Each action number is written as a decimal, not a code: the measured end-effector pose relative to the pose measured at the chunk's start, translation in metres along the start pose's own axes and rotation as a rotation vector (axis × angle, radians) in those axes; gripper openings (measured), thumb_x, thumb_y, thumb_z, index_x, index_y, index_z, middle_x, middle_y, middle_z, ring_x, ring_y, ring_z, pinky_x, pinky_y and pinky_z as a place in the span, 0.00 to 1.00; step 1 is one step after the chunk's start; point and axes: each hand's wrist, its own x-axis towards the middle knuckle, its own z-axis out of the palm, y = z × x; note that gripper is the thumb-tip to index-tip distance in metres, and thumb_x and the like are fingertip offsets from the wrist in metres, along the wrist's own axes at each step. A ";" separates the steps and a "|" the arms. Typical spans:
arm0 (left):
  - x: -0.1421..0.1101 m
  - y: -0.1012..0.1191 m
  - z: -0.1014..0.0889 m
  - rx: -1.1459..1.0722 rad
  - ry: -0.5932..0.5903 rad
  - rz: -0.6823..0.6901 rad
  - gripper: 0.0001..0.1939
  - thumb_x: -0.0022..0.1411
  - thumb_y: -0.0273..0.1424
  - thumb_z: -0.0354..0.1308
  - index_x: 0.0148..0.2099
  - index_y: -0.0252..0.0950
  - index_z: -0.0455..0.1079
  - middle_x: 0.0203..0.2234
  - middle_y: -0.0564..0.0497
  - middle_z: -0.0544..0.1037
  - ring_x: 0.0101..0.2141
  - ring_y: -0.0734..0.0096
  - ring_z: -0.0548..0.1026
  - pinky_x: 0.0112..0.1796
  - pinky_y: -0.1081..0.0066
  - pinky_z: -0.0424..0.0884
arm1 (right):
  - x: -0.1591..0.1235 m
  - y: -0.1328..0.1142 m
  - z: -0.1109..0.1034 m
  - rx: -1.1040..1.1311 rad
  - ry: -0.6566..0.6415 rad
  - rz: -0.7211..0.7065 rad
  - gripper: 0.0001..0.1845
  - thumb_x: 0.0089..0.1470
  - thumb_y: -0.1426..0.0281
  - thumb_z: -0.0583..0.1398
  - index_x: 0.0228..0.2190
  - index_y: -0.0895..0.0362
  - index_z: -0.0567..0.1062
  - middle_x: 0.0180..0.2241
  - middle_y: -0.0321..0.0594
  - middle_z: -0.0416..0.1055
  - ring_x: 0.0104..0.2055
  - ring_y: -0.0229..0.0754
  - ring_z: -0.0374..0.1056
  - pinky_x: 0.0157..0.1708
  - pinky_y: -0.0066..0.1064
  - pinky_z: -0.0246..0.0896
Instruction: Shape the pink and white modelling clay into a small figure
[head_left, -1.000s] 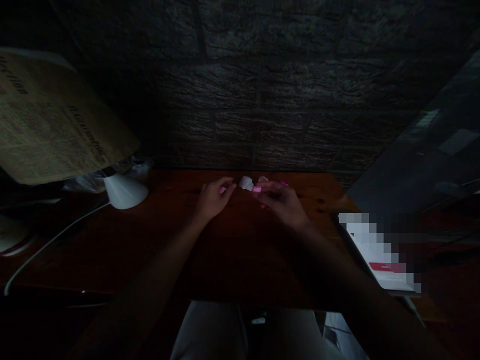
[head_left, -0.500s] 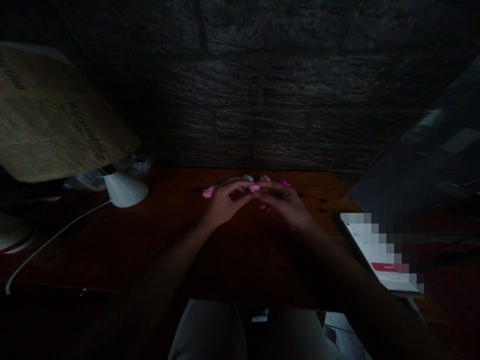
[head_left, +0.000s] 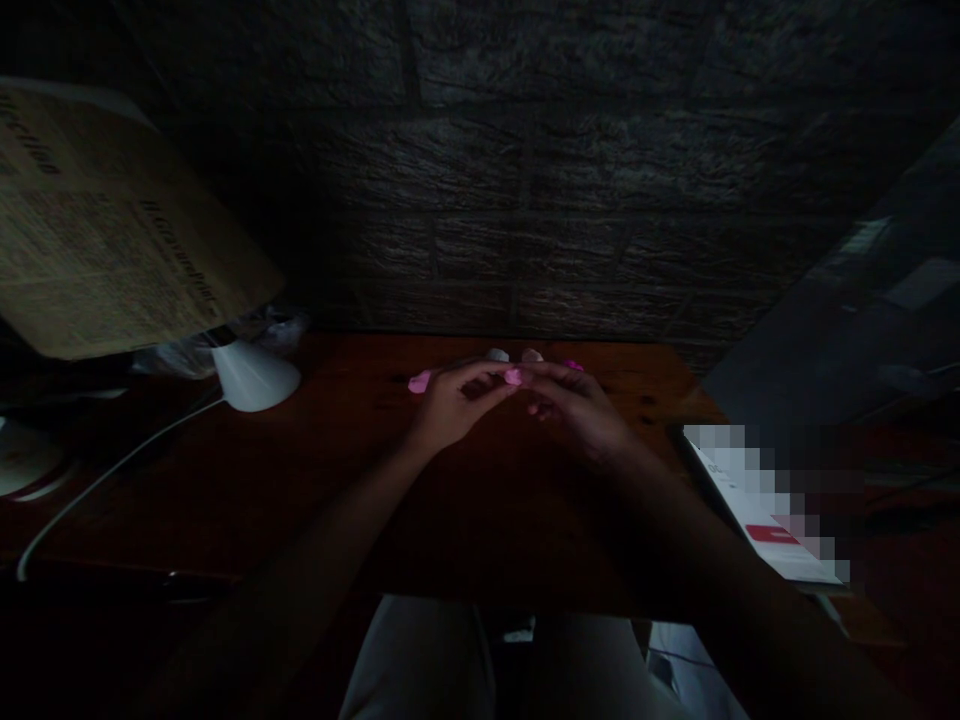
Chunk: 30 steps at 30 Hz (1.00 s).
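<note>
A small pink lump (head_left: 513,377), which looks like modelling clay, is pinched between the fingertips of both hands above the wooden table. My left hand (head_left: 454,402) grips it from the left with thumb and forefinger. From the right, my right hand (head_left: 576,402) holds it the same way, its other fingers curled below. Beside my left hand lies a light pink piece (head_left: 419,382). Behind the hands sit a whitish piece (head_left: 497,355) and a pale pink piece (head_left: 532,355). A bright magenta piece (head_left: 574,366) shows partly behind my right hand.
A white cone-shaped lamp base (head_left: 257,379) with a printed shade (head_left: 127,220) and a cord (head_left: 112,480) stands on the left. On the right lies a partly blurred tablet or printed sheet (head_left: 750,500). A dark brick-patterned wall (head_left: 465,170) rises behind the wooden table (head_left: 480,500).
Fingers have shifted slightly around the pink lump, which now looks more compact and rounded. My right hand's lower fingers have moved a little. The view has shifted slightly.
</note>
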 end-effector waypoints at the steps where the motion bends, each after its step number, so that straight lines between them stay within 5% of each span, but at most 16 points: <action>1: 0.000 0.000 0.000 0.008 0.002 0.000 0.09 0.62 0.30 0.68 0.46 0.39 0.80 0.37 0.51 0.86 0.32 0.73 0.81 0.35 0.72 0.78 | 0.000 0.000 0.000 -0.004 0.000 0.000 0.15 0.47 0.56 0.72 0.37 0.49 0.87 0.39 0.42 0.80 0.28 0.35 0.68 0.27 0.30 0.62; 30: -0.002 0.001 0.002 0.028 0.012 0.018 0.09 0.62 0.31 0.68 0.46 0.40 0.81 0.38 0.50 0.86 0.33 0.72 0.82 0.36 0.72 0.79 | 0.002 0.004 0.001 0.037 0.024 0.023 0.18 0.43 0.52 0.73 0.33 0.51 0.85 0.34 0.41 0.80 0.27 0.36 0.67 0.25 0.29 0.59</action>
